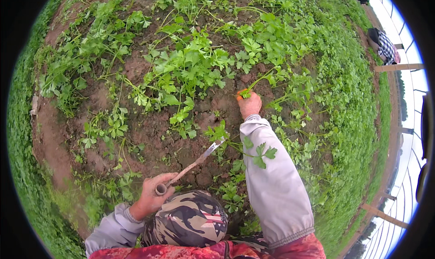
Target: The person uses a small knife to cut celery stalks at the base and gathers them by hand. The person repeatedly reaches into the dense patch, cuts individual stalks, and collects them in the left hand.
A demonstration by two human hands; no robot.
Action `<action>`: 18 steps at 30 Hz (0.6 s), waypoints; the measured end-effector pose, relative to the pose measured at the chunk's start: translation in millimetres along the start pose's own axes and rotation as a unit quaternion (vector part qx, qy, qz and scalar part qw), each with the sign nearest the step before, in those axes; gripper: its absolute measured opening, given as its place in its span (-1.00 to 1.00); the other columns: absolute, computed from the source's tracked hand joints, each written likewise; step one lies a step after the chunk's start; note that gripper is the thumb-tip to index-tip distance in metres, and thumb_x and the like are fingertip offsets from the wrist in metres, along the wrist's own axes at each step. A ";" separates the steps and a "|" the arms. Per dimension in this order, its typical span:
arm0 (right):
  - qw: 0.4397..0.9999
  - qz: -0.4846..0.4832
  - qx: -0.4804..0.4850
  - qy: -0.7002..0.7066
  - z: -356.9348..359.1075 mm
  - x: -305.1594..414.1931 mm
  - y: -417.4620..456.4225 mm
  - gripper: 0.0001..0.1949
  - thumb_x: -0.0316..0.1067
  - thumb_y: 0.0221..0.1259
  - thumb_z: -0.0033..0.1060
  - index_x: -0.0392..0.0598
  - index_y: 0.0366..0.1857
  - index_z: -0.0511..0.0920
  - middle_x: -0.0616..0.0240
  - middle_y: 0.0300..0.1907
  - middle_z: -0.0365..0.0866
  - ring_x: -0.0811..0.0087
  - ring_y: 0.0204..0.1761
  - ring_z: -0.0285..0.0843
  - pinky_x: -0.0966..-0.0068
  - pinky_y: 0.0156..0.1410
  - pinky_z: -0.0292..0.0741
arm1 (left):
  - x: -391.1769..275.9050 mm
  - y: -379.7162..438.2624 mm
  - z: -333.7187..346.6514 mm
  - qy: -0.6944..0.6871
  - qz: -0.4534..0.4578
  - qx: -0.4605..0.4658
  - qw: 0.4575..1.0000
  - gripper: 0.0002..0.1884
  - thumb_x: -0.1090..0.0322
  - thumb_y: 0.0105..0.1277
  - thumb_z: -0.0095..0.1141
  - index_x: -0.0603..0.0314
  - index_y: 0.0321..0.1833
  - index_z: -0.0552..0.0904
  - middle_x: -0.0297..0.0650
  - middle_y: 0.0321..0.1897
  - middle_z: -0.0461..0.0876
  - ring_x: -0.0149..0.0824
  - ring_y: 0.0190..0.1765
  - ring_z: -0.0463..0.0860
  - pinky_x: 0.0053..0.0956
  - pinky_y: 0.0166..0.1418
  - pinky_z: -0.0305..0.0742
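My left hand [154,192] grips a slim hand tool [190,166] with a worn brownish shaft and a round hollow end. Its flat, shiny metal blade [214,147] points up and to the right, over the soil by a leafy sprig. Out in front, my right hand [250,104] has orange coverings on its fingertips and pinches a green plant stem [260,79] close to the ground. What lies under the fingers is hidden. Just left of that hand grows a bushy, celery-like plant [190,67]. A leafy stalk [260,155] crosses in front of my right sleeve.
Cracked brown soil [146,119] shows between scattered leafy plants. Denser greenery [353,123] covers the right side. My camouflage-clad knee [190,221] is between my arms. Far right, a person in a checked top [386,46] bends near a greenhouse post [399,67].
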State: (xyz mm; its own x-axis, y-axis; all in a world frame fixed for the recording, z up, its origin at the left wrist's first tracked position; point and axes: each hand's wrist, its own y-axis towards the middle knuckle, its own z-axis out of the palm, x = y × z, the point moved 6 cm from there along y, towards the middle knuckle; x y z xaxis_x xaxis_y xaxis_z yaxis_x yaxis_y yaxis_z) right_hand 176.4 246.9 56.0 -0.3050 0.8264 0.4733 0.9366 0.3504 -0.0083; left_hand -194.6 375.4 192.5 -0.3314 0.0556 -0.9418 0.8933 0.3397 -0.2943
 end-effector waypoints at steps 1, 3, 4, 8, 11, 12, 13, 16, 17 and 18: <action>1.000 -0.012 -0.002 0.007 3.5 1.1 0.0 -0.77 -0.17 -0.15 0.41 0.04 -0.39 0.65 0.18 -0.41 0.66 0.10 -0.31 0.63 0.23 -0.17 0.55 | -0.3 1.6 -1.1 0.004 0.006 -0.005 1.000 -0.63 0.55 0.04 0.21 0.29 -0.01 0.60 -0.22 -0.31 0.69 -0.55 -0.46 0.53 -0.64 -0.35 0.42; 0.999 -0.034 -0.009 0.022 6.8 2.7 -0.3 -0.78 -0.18 -0.15 0.40 0.02 -0.41 0.63 0.20 -0.38 0.64 0.09 -0.33 0.62 0.22 -0.19 0.54 | -3.4 5.6 -2.4 0.014 0.019 -0.013 1.000 -0.63 0.55 0.04 0.21 0.29 -0.01 0.60 -0.22 -0.31 0.69 -0.55 -0.45 0.53 -0.65 -0.35 0.42; 0.999 -0.050 -0.019 -0.010 7.6 5.4 0.8 -0.78 -0.19 -0.16 0.39 0.01 -0.41 0.62 0.21 -0.35 0.63 0.09 -0.32 0.62 0.22 -0.19 0.54 | -2.1 7.4 -1.6 0.014 0.007 -0.010 1.000 -0.63 0.55 0.04 0.21 0.29 -0.01 0.60 -0.22 -0.30 0.69 -0.54 -0.44 0.55 -0.65 -0.33 0.43; 0.996 -0.065 -0.021 -0.065 6.5 6.9 2.0 -0.75 -0.22 -0.17 0.38 -0.03 -0.37 0.59 0.22 -0.24 0.55 0.10 -0.29 0.60 0.24 -0.20 0.53 | 0.5 12.7 1.8 0.019 -0.027 0.010 0.999 -0.63 0.55 0.04 0.20 0.29 -0.01 0.60 -0.21 -0.28 0.69 -0.52 -0.35 0.61 -0.64 -0.24 0.46; 0.998 -0.026 0.044 -0.033 8.4 11.2 3.3 -0.59 -0.15 -0.18 0.41 -0.07 -0.20 0.56 0.19 -0.12 0.49 0.10 -0.17 0.58 0.22 -0.10 0.51 | -0.5 13.4 -1.6 0.018 -0.030 0.006 0.999 -0.63 0.56 0.04 0.18 0.31 -0.02 0.60 -0.21 -0.26 0.69 -0.50 -0.30 0.63 -0.62 -0.20 0.47; 0.997 -0.011 0.060 -0.045 4.2 20.3 -2.0 -0.55 -0.13 -0.19 0.43 -0.08 -0.16 0.55 0.18 -0.10 0.47 0.09 -0.15 0.58 0.21 -0.08 0.51 | 3.1 10.9 -0.4 0.013 -0.037 0.004 0.999 -0.63 0.56 0.04 0.18 0.32 -0.02 0.59 -0.21 -0.25 0.69 -0.49 -0.28 0.64 -0.62 -0.19 0.48; 0.995 0.003 0.077 -0.058 1.8 29.5 -7.3 -0.50 -0.11 -0.19 0.44 -0.09 -0.12 0.54 0.17 -0.08 0.46 0.08 -0.13 0.57 0.20 -0.06 0.50 | 6.5 9.4 0.1 0.010 -0.039 -0.004 0.999 -0.63 0.56 0.05 0.17 0.33 -0.02 0.59 -0.21 -0.25 0.69 -0.50 -0.28 0.64 -0.62 -0.18 0.48; 0.992 0.021 0.095 -0.086 -3.0 27.0 0.7 -0.40 -0.05 -0.24 0.48 -0.12 -0.06 0.47 0.14 -0.06 0.43 0.06 -0.10 0.56 0.19 -0.03 0.50 | 12.6 13.7 5.2 -0.015 -0.044 -0.001 0.999 -0.63 0.57 0.06 0.16 0.36 -0.01 0.58 -0.20 -0.23 0.69 -0.51 -0.28 0.63 -0.63 -0.17 0.48; 0.991 0.019 0.096 -0.090 -0.8 26.1 1.4 -0.39 -0.05 -0.24 0.49 -0.13 -0.06 0.47 0.14 -0.06 0.43 0.06 -0.10 0.56 0.19 -0.03 0.50 | 12.1 14.7 5.1 -0.010 -0.045 -0.002 0.999 -0.64 0.57 0.05 0.16 0.36 -0.01 0.58 -0.20 -0.24 0.69 -0.51 -0.28 0.62 -0.63 -0.18 0.48; 0.991 0.014 0.091 -0.093 1.7 26.1 1.7 -0.39 -0.05 -0.26 0.49 -0.12 -0.07 0.46 0.12 -0.06 0.44 0.04 -0.12 0.57 0.18 -0.04 0.51 | 11.2 16.0 5.1 -0.004 -0.046 -0.004 0.999 -0.64 0.57 0.05 0.15 0.36 -0.02 0.58 -0.20 -0.24 0.68 -0.51 -0.28 0.62 -0.63 -0.18 0.47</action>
State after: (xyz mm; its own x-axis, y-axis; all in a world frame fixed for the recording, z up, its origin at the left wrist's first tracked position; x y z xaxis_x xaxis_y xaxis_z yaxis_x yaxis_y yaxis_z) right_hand 169.7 269.9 66.8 -0.3220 0.8982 0.2993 0.9035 0.3860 -0.1863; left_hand -182.4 376.7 176.3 -0.4102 0.0157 -0.9119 0.8566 0.3499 -0.3793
